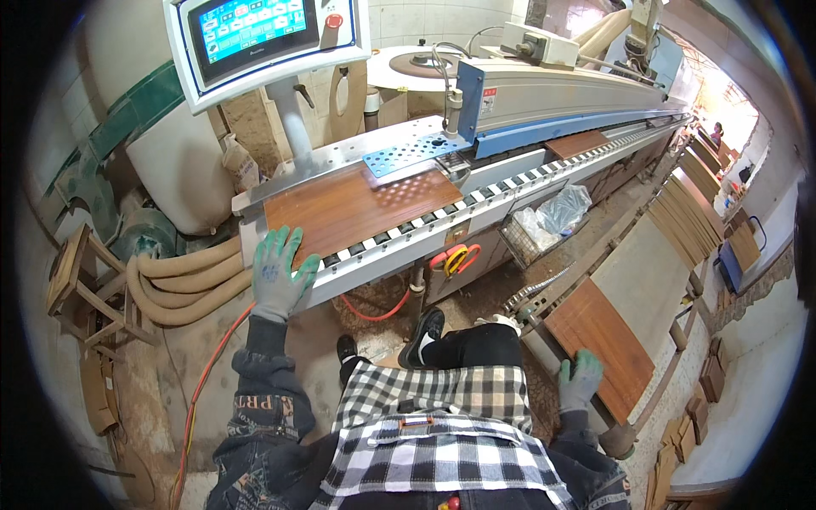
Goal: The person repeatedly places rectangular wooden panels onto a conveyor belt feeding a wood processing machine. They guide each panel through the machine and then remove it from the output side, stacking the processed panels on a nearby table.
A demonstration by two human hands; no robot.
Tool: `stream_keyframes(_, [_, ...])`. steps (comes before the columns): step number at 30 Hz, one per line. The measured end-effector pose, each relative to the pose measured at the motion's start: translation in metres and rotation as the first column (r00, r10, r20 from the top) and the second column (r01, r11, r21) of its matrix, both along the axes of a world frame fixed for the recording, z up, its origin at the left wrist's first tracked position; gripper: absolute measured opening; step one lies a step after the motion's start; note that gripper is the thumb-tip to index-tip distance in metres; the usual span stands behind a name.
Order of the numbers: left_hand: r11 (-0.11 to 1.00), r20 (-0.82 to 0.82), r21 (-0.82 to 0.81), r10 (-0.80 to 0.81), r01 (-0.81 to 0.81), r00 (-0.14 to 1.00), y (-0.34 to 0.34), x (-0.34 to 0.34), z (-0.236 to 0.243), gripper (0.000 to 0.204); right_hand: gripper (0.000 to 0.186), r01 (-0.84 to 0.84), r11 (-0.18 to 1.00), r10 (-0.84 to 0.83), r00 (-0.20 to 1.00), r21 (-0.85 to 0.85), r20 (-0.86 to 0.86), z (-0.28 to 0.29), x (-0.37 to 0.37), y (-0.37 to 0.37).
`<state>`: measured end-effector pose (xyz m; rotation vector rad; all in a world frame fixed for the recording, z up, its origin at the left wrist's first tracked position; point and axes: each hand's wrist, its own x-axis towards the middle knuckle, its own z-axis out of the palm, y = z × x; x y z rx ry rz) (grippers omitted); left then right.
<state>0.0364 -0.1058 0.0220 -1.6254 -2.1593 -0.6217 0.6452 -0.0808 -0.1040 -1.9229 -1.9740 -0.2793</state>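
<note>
A wood-grain brown board [340,204] lies flat on the machine bed, its far edge under a blue perforated plate [410,155]. My left hand [283,274], in a grey and green glove, rests with fingers spread at that board's near left corner. A second brown board [600,342] lies to my right on a low roller stand. Against its near left edge is my right hand [580,382], gloved alike, fingers apart and not wrapped round anything. Whether its fingertips touch the board I cannot tell.
A long edge-banding machine [569,106] runs to the far right, with another board [578,144] further along it. A control screen [253,30] stands at upper left. Scissors [459,258] hang on the machine's front, beside a wire basket [544,228] of plastic. Thick hoses [187,293] lie left.
</note>
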Motion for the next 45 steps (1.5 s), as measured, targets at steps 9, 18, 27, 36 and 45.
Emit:
stream_keyframes(9, [0.998,0.044,-0.051,0.027,-0.025,0.999,-0.002,0.000,0.000,0.064,0.049,0.054,0.971,-0.143,-0.656,-0.235,-0.741,-0.068,0.036,-0.008])
stream_keyframes(18, [0.999,0.047,-0.032,-0.017,0.018,0.999,-0.003,-0.005,-0.003,0.061,0.054,0.267,0.944,0.015,-0.621,-0.194,-0.783,-0.102,0.074,0.004])
stream_keyframes(27, [0.993,0.132,0.031,-0.117,0.114,0.984,-0.037,-0.021,0.000,0.052,0.060,0.325,0.922,0.017,-0.578,-0.211,-0.816,-0.098,0.065,0.006])
stream_keyframes(36, [0.993,0.070,0.057,-0.108,0.104,0.992,-0.034,-0.026,-0.013,0.048,0.067,0.315,0.927,0.018,-0.577,-0.202,-0.817,-0.102,0.068,0.005])
stream_keyframes(45, [0.997,0.109,0.011,-0.076,0.075,0.991,-0.033,-0.027,-0.009,0.049,0.083,0.415,0.879,0.113,-0.661,-0.236,-0.742,-0.098,0.062,-0.003])
